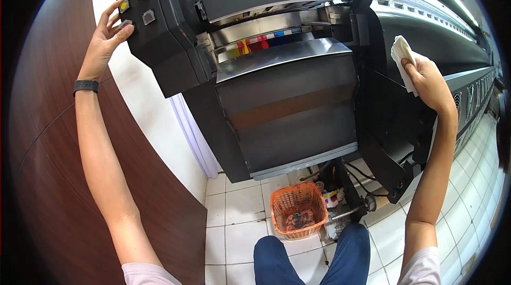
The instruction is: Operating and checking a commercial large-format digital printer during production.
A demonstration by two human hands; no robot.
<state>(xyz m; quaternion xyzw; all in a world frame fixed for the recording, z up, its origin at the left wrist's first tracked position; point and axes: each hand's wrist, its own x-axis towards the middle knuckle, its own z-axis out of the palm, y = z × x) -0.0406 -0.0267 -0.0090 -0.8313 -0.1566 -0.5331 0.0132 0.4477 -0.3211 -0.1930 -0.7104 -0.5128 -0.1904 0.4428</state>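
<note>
While the right hand clamps a folded white wipe well to the right of the large black printer cover with its silver metal edge, the left hand, thumb and fingers apart, reaches the edge of the angular black control panel left of the cover, by a square yellow button. Below the cover, an orange plastic basket stands on the white tiled floor.

The left arm was stretched forward, the left hand half open with its thumb and fingers apart. The right arm was extended too, the right hand closed and angled inward.
</note>
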